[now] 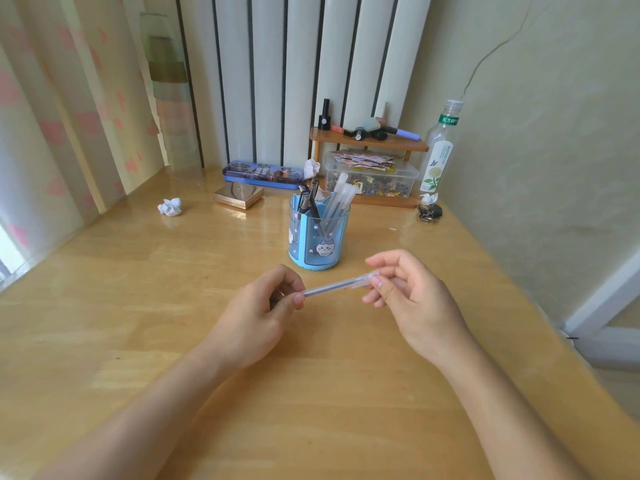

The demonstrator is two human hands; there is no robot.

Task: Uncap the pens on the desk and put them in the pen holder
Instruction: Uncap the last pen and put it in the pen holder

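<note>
A clear pen (332, 288) is held level above the wooden desk (138, 306), just in front of the blue pen holder (317, 242). My left hand (258, 315) pinches the pen's barrel end. My right hand (410, 297) pinches the other end, where the clear cap (363, 281) sits on the pen. The holder stands upright and contains several clear pens and black pens. No other loose pen shows on the desk.
Behind the holder lie a blue pencil case (263, 174), a gold compact (238, 196) and a crumpled paper ball (169, 206). A clear plastic box (372, 178) under a small wooden shelf (369, 142) and a plastic bottle (438, 150) stand at the back right by the wall.
</note>
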